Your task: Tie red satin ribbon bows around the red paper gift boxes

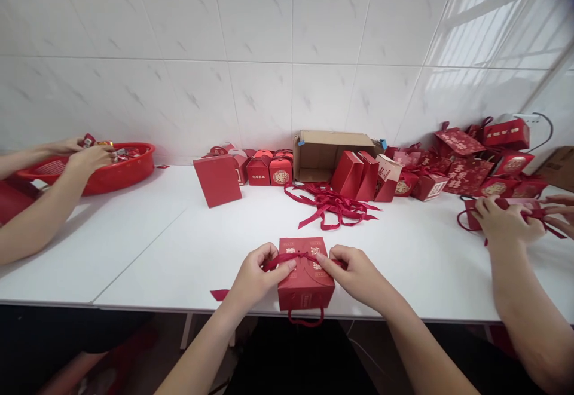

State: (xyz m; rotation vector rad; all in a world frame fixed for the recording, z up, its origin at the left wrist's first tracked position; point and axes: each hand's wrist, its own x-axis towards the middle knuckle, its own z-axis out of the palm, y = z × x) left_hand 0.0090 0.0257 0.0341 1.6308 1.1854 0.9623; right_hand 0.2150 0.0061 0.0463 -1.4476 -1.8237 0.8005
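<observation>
A red gift box (306, 290) with gold lettering sits at the table's front edge, straight ahead of me. Across its top runs a dark red ribbon (287, 257), with a knot near the middle. My left hand (258, 272) pinches the ribbon at the left of the knot, its thumb on the box top. On the other side my right hand (352, 269) is closed on the ribbon, thumb and finger near the knot. A ribbon end (219, 294) lies on the table beyond my left hand. From the box's near side a cord handle (305, 318) hangs over the edge.
Loose ribbons (332, 204) lie in a heap behind the box, before a cardboard box (316, 156). Several red boxes (269, 168) line the wall; more are piled at right (470, 162). Co-workers' hands work at a red basket (116, 174) and over another red box (473, 216).
</observation>
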